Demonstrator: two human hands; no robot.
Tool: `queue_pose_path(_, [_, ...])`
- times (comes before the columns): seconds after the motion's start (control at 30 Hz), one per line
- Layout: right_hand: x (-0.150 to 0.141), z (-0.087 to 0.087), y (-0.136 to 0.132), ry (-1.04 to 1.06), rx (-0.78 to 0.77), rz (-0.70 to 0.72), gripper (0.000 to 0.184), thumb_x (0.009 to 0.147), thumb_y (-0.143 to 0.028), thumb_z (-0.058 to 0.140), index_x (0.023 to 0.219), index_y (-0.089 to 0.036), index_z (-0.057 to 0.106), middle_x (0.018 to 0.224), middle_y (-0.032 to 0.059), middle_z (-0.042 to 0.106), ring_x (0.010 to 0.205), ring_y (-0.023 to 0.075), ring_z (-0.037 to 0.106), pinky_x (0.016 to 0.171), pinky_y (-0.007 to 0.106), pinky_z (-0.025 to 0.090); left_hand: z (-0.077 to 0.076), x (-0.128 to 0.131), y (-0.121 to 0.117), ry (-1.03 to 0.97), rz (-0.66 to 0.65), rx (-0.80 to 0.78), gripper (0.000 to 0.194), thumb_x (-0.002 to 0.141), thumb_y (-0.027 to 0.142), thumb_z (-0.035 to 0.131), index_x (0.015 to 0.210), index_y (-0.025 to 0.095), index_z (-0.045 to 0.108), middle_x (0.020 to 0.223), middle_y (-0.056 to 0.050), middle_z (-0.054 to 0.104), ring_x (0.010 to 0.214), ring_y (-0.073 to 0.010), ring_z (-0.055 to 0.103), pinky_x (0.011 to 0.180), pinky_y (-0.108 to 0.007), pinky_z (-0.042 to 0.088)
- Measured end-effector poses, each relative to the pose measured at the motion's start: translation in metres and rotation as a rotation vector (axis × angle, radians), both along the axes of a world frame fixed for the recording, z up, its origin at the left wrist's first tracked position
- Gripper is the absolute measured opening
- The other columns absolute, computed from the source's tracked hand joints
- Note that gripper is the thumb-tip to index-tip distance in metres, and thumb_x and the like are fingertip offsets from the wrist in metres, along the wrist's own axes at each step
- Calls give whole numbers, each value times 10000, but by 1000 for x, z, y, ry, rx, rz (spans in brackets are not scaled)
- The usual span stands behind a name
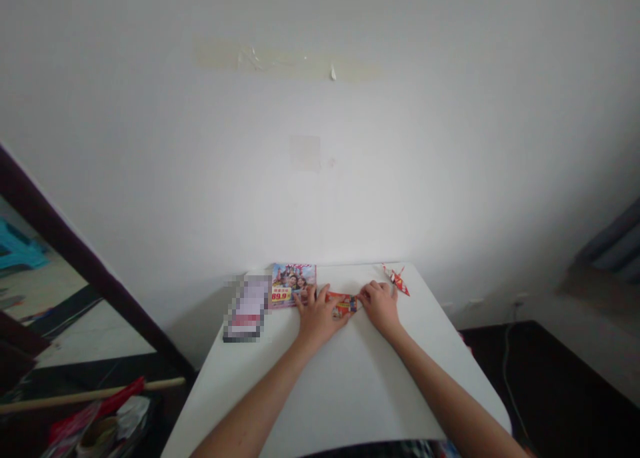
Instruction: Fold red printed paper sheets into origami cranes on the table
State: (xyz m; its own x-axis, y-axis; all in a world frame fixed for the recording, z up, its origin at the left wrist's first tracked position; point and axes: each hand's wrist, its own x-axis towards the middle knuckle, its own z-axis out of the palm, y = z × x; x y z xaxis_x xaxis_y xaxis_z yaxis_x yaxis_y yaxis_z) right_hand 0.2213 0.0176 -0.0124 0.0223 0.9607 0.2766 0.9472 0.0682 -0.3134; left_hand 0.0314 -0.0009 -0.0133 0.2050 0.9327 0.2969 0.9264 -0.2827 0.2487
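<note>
A small red printed piece of paper (344, 305), folded into a strip, lies on the white table (345, 385) between my hands. My left hand (319, 315) rests over its left part, fingers spread and thumb along the lower edge. At the right end, my right hand (381, 305) has its fingers closed on the paper in a pinch. The fingertips partly hide both ends of the strip. Just beyond my right hand lies a folded red-and-white paper shape (397, 280) with pointed ends.
A colourful printed flyer (293, 286) lies behind my left hand. To its left is a pixelated phone (247, 308). The table backs onto a white wall (360, 211). A mirror (60, 291) leans at the left, and a cable (507, 365) hangs at the right.
</note>
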Motion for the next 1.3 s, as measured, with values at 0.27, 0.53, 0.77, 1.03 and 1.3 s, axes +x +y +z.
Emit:
queue_pose_path(0.27, [0,-2,3,-11,4,2,175,953,-377,567,950,-259,696,1061,35,678,1115,243,502,1103,552,193,-3,2,-2,4,2,34,484,820,691,564,1212,435,686,1516,-18,504,1436,-415,282,1123,-788,1])
queue_pose_path(0.53, [-10,3,12,2,-5,50,157,962,-354,560,959,-259,684,1086,25,674,1155,252,499,1118,597,170,-3,4,-3,3,62,27,496,818,666,588,1242,420,667,1518,-40,495,1442,-398,279,1132,-776,67])
queue_pose_path(0.77, [-11,3,11,22,3,47,151,956,-344,566,974,-262,692,1100,34,673,1169,259,498,1115,609,186,1,3,-3,-10,28,17,441,840,684,553,1252,546,630,1532,11,482,1445,-409,280,1113,-799,31])
queue_pose_path(1.03, [-1,-10,15,167,112,67,153,933,-307,592,1025,-250,701,1097,52,673,1120,258,549,1090,523,309,3,1,-2,30,55,-18,477,824,719,545,1277,576,592,1561,24,450,1469,-426,245,1107,-805,16])
queue_pose_path(1.3, [20,-26,4,283,259,139,187,917,-291,603,952,-234,778,1061,88,649,1025,233,574,948,364,456,1,0,-1,-13,42,-16,481,819,717,553,1262,543,624,1569,4,439,1477,-414,239,1114,-794,3])
